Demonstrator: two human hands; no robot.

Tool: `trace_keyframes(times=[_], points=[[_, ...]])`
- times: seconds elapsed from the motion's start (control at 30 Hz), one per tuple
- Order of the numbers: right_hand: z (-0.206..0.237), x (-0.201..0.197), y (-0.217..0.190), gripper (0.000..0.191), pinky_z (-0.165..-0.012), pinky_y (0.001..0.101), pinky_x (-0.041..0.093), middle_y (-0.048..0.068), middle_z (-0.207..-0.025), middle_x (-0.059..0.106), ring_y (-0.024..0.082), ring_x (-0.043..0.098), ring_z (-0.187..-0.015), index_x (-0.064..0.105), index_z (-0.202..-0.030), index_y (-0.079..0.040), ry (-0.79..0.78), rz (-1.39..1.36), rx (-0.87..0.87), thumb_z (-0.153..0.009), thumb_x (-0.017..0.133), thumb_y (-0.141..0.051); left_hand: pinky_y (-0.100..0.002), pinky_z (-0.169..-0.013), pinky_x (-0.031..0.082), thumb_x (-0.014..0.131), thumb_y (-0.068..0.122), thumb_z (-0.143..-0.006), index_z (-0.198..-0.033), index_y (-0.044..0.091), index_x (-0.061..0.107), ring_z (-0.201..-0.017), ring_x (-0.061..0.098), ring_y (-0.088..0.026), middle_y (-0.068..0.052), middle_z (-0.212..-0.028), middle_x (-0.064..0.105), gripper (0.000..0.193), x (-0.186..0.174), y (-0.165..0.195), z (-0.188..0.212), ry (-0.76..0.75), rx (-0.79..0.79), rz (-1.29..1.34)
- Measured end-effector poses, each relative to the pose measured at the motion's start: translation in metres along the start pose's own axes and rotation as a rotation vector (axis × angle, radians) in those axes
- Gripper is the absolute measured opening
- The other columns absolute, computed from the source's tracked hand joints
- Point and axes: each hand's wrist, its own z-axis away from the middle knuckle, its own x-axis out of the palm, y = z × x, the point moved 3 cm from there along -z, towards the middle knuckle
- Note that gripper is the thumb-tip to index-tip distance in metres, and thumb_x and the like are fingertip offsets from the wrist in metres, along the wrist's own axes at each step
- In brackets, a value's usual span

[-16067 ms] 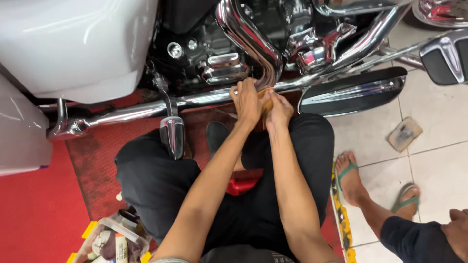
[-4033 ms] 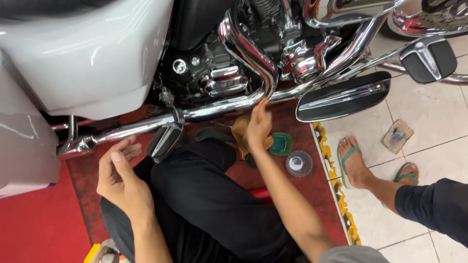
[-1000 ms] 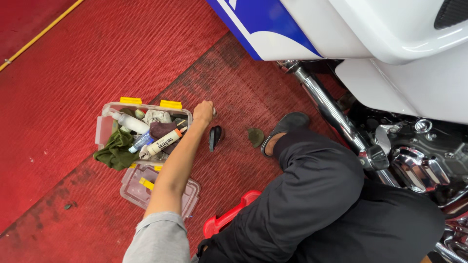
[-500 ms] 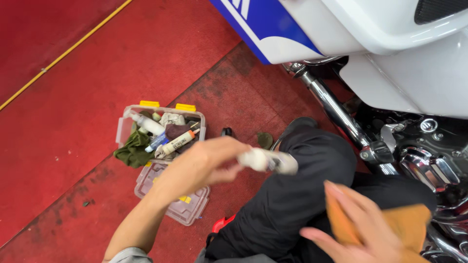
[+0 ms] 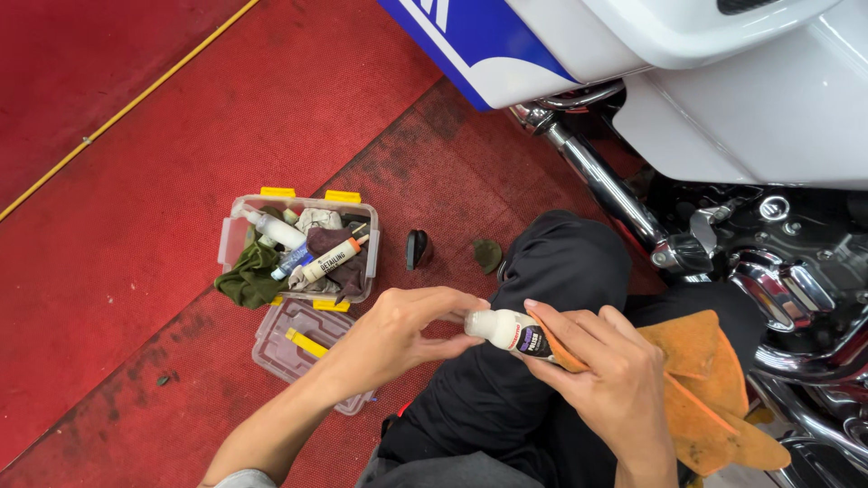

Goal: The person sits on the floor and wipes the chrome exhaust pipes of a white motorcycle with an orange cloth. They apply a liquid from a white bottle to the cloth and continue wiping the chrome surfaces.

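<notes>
A small white bottle (image 5: 509, 331) with a dark label lies between my two hands, over my black trouser leg. My left hand (image 5: 407, 327) pinches its white cap end with thumb and fingers. My right hand (image 5: 606, 375) grips the bottle's body and also holds a tan-orange cloth (image 5: 710, 389), which hangs down to the right. The white and blue motorcycle (image 5: 714, 81) with its chrome exhaust pipe (image 5: 601, 185) stands just beyond my knee.
A clear plastic box (image 5: 298, 248) with yellow latches holds bottles, tubes and a green rag on the red mat; its lid (image 5: 303, 348) lies beside it. A small black cap (image 5: 417, 248) and a dark green pad (image 5: 487, 255) rest near my knee.
My left hand took the white bottle from the box and brought it to my lap. My right hand came in with the cloth and now grips the bottle too.
</notes>
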Motion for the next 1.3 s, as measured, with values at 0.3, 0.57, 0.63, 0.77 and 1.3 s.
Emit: trace_keyframes(times=[0.3, 0.57, 0.63, 0.77, 1.3], points=[[0.013, 0.006, 0.017, 0.058, -0.058, 0.0321, 0.047, 0.002, -0.077, 0.068, 0.018, 0.054, -0.062, 0.077, -0.114, -0.010, 0.057, -0.033, 0.037, -0.060, 0.094, -0.021, -0.032, -0.068, 0.059, 0.078, 0.006, -0.088, -0.102, 0.002, 0.071, -0.077, 0.076, -0.022, -0.011, -0.090, 0.074, 0.016, 0.022, -0.014, 0.006, 0.091, 0.020, -0.106], [0.035, 0.035, 0.066, 0.066, -0.081, 0.0233, 0.051, 0.004, -0.103, 0.070, 0.012, 0.064, -0.090, 0.060, -0.130, -0.003, 0.166, -0.931, 0.286, -0.073, 0.088, -0.018, -0.031, -0.067, 0.060, 0.078, 0.002, -0.091, -0.096, 0.000, 0.063, -0.083, 0.076, -0.025, -0.012, -0.098, 0.073, 0.016, 0.045, 0.005, -0.006, 0.523, 0.217, -0.202], [0.043, 0.047, 0.081, 0.056, -0.065, 0.0225, 0.046, 0.009, -0.106, 0.069, 0.012, 0.058, -0.078, 0.059, -0.129, -0.003, 0.276, -1.412, 0.336, -0.083, 0.087, -0.019, -0.033, -0.070, 0.061, 0.079, 0.000, -0.089, -0.098, 0.000, 0.064, -0.085, 0.076, -0.026, -0.013, -0.100, 0.073, 0.017, 0.059, 0.009, -0.013, 0.630, 0.251, -0.207], [0.057, 0.065, 0.098, 0.043, -0.058, 0.0230, 0.042, 0.007, -0.111, 0.065, 0.012, 0.052, -0.076, 0.056, -0.124, -0.003, 0.391, -1.956, 0.461, -0.099, 0.080, -0.028, -0.032, -0.066, 0.060, 0.081, -0.003, -0.090, -0.097, -0.002, 0.067, -0.081, 0.076, -0.025, -0.014, -0.102, 0.072, 0.016, 0.095, 0.010, -0.025, 0.677, 0.254, -0.169], [0.073, 0.039, 0.099, 0.053, -0.059, 0.0217, 0.041, 0.010, -0.089, 0.061, 0.010, 0.051, -0.064, 0.056, -0.129, 0.014, 0.629, -1.244, 0.372, -0.111, 0.063, -0.035, -0.043, -0.109, 0.052, 0.031, 0.038, -0.112, -0.149, -0.007, 0.045, -0.126, 0.064, -0.030, -0.022, -0.146, 0.055, 0.060, 0.160, -0.029, -0.002, 0.237, -0.274, 1.118]])
